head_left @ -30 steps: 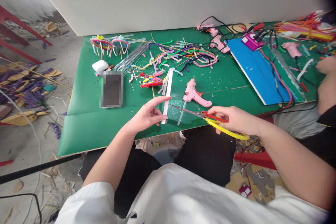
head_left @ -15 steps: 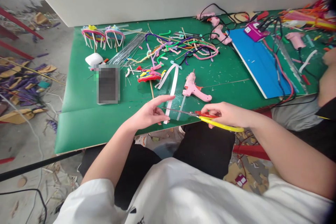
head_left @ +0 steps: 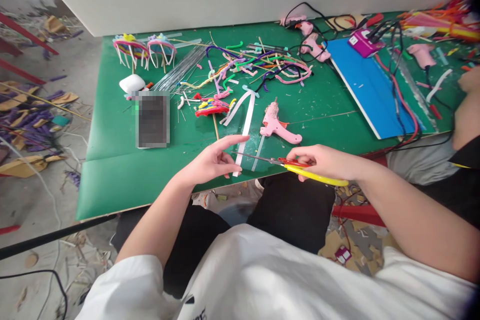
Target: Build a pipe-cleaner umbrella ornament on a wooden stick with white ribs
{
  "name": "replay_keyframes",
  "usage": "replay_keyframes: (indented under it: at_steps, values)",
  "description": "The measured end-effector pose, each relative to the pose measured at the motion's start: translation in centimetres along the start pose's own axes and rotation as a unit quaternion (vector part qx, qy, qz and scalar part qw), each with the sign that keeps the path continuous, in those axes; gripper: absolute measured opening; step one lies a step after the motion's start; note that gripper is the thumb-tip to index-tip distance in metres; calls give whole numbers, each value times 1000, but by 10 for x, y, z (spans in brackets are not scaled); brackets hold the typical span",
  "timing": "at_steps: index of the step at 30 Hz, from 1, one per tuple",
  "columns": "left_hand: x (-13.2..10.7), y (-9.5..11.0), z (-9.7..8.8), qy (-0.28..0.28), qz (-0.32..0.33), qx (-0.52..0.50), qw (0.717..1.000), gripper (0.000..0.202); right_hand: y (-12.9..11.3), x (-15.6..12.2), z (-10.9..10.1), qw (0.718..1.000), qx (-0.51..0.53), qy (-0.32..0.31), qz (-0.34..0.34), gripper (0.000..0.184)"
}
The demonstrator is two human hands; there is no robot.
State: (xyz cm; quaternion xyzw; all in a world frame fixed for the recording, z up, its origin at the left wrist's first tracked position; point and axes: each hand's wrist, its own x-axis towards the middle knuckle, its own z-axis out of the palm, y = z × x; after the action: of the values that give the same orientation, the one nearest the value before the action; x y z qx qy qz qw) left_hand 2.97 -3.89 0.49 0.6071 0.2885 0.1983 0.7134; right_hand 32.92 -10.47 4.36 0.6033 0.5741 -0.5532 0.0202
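My left hand (head_left: pixel 210 162) hovers over the front edge of the green table (head_left: pixel 112 160), thumb and fingers pinched on the lower end of a long white strip (head_left: pixel 245 130), index finger stretched out. My right hand (head_left: pixel 327 161) grips red-and-yellow scissors (head_left: pixel 296 167); their blades point left and reach the strip just beside my left fingers. A pink glue gun (head_left: pixel 276 129) lies on the table just behind the scissors.
A heap of coloured pipe cleaners (head_left: pixel 258 66) covers the table's middle back. A blue board (head_left: pixel 369 90) with cables lies right, a blurred flat object (head_left: pixel 152 119) and two small fringed craft pieces (head_left: pixel 144 49) left. Another person's arm (head_left: pixel 467 110) shows at the right edge.
The strip's upper end has swung slightly to the right, and the scissors have come closer to it. Both hands stay at the front edge.
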Motion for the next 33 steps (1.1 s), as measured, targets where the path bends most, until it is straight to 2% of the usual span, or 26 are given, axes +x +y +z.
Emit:
replay_keyframes:
  at_steps: [12,17,26,33]
  values:
    - [-1,1,-3,-34,-19,-7,999,73,7,1,-1,1000,19,-24,-4,31]
    - [-2,1,-4,-28,-23,-8,999,75,7,0,-1,999,7,-36,1,30]
    - [-1,1,-1,-32,-18,-14,999,71,3,-1,0,999,5,-32,5,31]
    - [-1,3,-3,-54,-40,-5,998,79,2,0,0,999,4,-30,11,34]
